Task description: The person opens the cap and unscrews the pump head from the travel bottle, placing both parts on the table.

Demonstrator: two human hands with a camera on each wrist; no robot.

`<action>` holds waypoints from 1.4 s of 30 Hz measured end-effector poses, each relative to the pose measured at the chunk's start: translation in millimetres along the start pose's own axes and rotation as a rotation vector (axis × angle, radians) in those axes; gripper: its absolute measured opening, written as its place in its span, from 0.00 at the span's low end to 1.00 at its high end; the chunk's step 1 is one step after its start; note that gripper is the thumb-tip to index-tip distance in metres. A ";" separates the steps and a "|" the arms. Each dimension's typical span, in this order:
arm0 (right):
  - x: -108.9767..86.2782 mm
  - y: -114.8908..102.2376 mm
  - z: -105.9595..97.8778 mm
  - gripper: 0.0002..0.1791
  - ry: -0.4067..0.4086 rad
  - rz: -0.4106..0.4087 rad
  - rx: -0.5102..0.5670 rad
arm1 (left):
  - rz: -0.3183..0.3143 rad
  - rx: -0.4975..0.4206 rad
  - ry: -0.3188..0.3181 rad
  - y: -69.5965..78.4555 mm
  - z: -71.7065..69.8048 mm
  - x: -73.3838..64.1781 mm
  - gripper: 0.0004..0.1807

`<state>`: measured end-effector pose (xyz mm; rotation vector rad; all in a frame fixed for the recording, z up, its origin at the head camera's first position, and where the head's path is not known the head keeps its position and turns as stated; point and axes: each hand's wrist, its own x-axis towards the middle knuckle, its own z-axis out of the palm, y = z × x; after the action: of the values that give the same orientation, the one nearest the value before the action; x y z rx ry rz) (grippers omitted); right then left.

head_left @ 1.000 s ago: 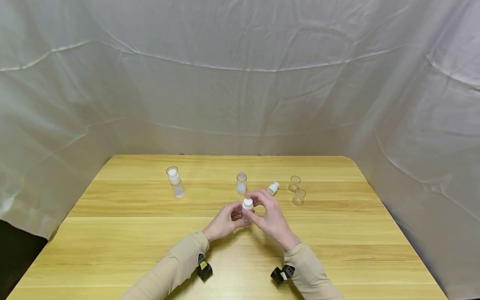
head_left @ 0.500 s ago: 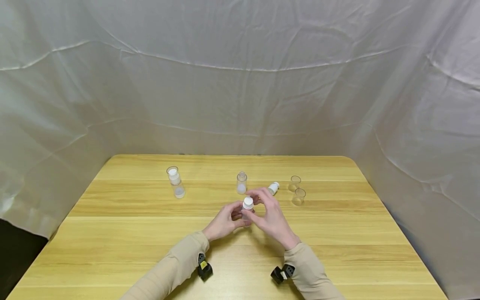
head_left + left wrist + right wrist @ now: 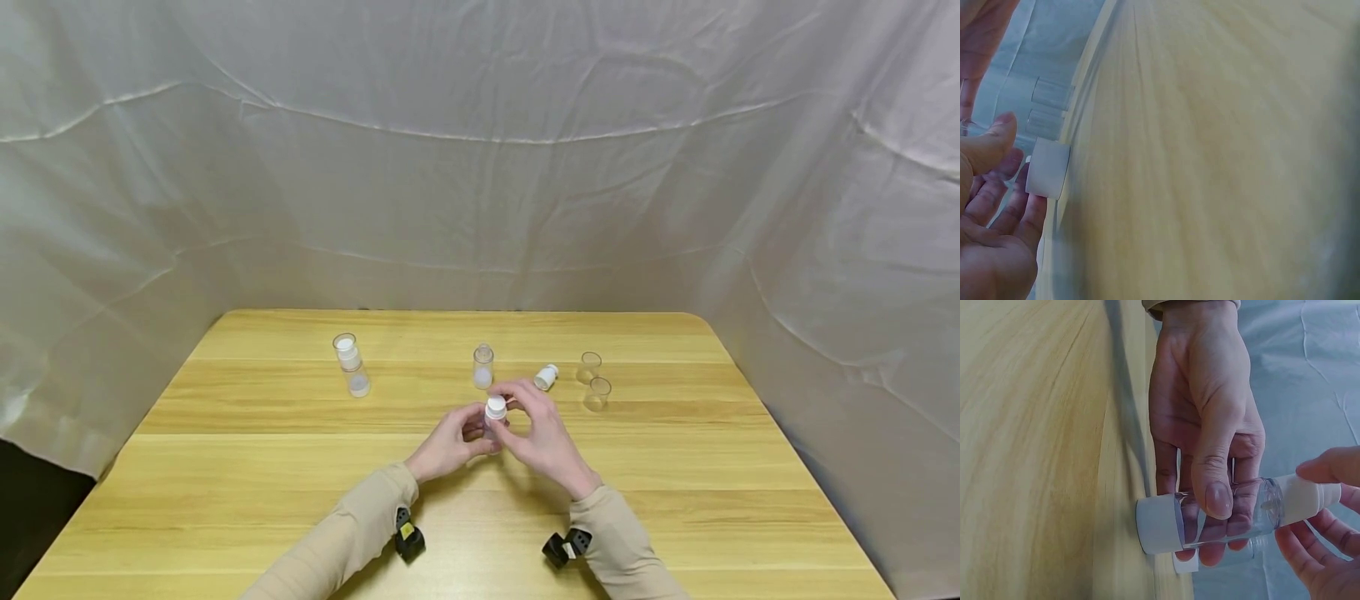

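A small pump bottle [image 3: 1222,512] with a clear body, white base and white top stands upright between my hands. My left hand [image 3: 446,446] grips its clear body, with the thumb across the near side in the right wrist view. At the upper end, my right hand [image 3: 542,429] pinches the white pump top [image 3: 496,408] between thumb and fingers. The white base [image 3: 1047,169] shows close to the table in the left wrist view. Just beyond the hands is another clear bottle [image 3: 483,368], without a white top. A loose white pump head [image 3: 547,377] lies on its side near the right fingers.
Two clear caps [image 3: 590,367] stand to the right on the wooden table [image 3: 675,483]. At the left is a bottle [image 3: 350,365] with a white top under a clear cover. A grey curtain [image 3: 480,208] surrounds the table's back and sides.
My right thumb and fingers have shifted slightly around the white pump top. The left hand, the bottle and the other things have stayed in place.
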<state>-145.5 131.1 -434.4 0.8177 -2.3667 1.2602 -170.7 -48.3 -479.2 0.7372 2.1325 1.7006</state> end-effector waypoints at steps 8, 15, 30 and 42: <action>0.6 0.3 1.2 0.25 0.033 -0.015 -0.003 | 0.001 -0.011 -0.005 1.3 -0.1 -0.6 0.26; 0.8 -0.5 0.3 0.21 0.017 -0.024 -0.010 | 0.004 -0.001 0.003 1.4 -0.3 -0.4 0.25; -0.3 0.7 5.1 0.22 0.069 -0.038 -0.026 | 0.007 0.007 0.002 0.5 -0.1 -0.9 0.25; -0.6 1.3 4.8 0.25 0.074 -0.042 -0.024 | -0.004 0.011 0.013 0.0 0.7 -0.7 0.23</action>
<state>-146.0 127.8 -438.3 0.7952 -2.2902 1.2221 -169.7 -48.1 -479.4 0.7263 2.1522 1.6970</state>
